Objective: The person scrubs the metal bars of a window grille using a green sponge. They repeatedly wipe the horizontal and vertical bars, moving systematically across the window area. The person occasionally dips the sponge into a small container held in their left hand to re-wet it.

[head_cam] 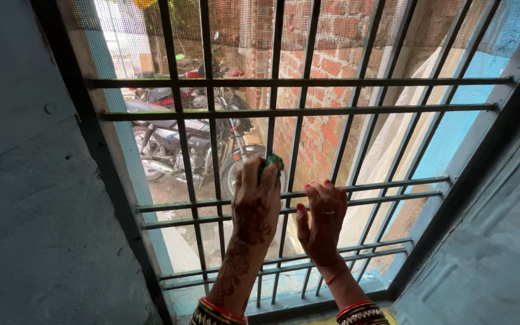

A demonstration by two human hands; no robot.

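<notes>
Small green scrub pad (272,161) pressed against the dark window grille (308,110).

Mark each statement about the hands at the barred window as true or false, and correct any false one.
1. The left hand holds a green scrubbing pad against the window grille. True.
2. The right hand is closed in a fist around a bar. False: its fingers are spread, resting on a horizontal bar.
3. A motorcycle stands outside beyond the mesh. True.
4. Both wrists are bare. False: each wears bangles.
5. The wall seen outside is of red brick. True.
</notes>
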